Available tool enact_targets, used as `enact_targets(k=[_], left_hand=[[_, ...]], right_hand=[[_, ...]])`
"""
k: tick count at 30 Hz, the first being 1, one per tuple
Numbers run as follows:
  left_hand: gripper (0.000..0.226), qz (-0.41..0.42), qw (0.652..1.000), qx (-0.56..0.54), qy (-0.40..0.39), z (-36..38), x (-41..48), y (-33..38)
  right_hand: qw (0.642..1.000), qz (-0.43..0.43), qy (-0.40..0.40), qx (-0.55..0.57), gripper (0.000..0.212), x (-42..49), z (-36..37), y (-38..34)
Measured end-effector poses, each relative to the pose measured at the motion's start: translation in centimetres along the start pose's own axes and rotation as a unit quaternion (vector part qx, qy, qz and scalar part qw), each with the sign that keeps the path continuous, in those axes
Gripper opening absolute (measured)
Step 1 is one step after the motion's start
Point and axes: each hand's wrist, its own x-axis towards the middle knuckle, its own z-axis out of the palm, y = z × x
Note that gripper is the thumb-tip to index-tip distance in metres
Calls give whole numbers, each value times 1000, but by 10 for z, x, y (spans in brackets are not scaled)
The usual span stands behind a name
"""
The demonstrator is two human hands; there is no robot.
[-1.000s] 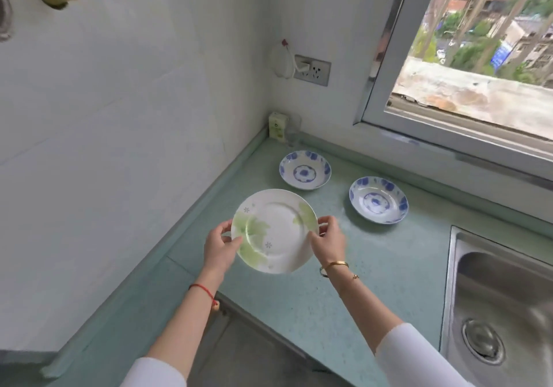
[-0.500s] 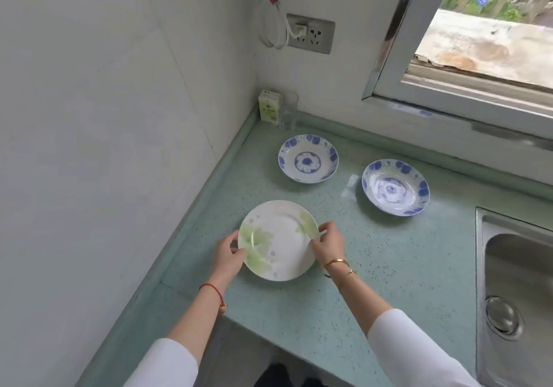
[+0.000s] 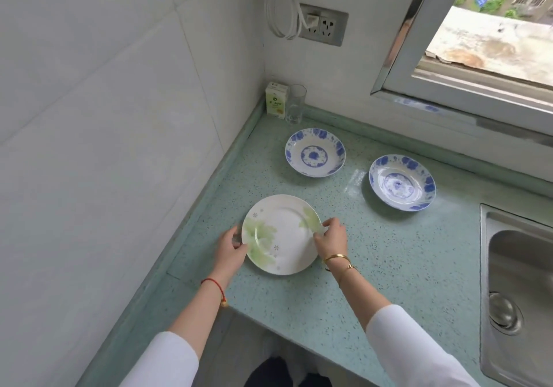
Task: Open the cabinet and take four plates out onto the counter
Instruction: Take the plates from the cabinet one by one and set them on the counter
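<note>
A white plate with green leaf prints [image 3: 281, 234] lies flat on the pale green counter [image 3: 389, 255], near its front left corner. My left hand [image 3: 232, 252] holds the plate's left rim and my right hand [image 3: 330, 240] pinches its right rim. Two blue-patterned plates rest farther back: one [image 3: 314, 152] near the corner, the other [image 3: 402, 182] to its right. No cabinet is in view.
A small green carton [image 3: 276, 100] and a clear glass [image 3: 295, 104] stand in the back corner. A steel sink [image 3: 520, 291] is set into the counter at the right. A wall socket with a coiled white cable [image 3: 321, 24] hangs above; a window [image 3: 490, 27] is at the upper right.
The green-leaf plate went from being held tilted above the counter to lying flat on it. Both hands came down with it and still grip its rim.
</note>
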Motion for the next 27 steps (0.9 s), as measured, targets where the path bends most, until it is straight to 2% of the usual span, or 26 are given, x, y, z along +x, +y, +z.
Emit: enact_targets(k=[3,5,8,12,17,20,23,27], left_hand=[[59,9,998,-35,52,-11,-13,4],[52,25,993,-67,89,-22,-28,7],[45,59,981,-118,143,-38,-58,7],[39,91,956,-172,220,-49,-115,-5],[33,99,918,-222,313,-43,-207,-53],[32,81,896,-242,363,-30,-272,-95],[33,62,880,-256,395,-18,-322,-138],[34,19,858,-274,434,-7,-393,-204]], right_hand=[[999,-42,32,8,31,-8,-6,-12],[995,-75,24,53,26,-19,-9,-29],[984,-120,-42,127,18,-44,-9,-54],[954,-183,-174,161,17,-92,0,-72],[902,-262,-316,132,17,-170,23,-57],[877,-272,-384,103,16,-228,38,-29],[860,-287,-416,67,15,-272,53,0],[834,-307,-458,8,4,-335,73,43]])
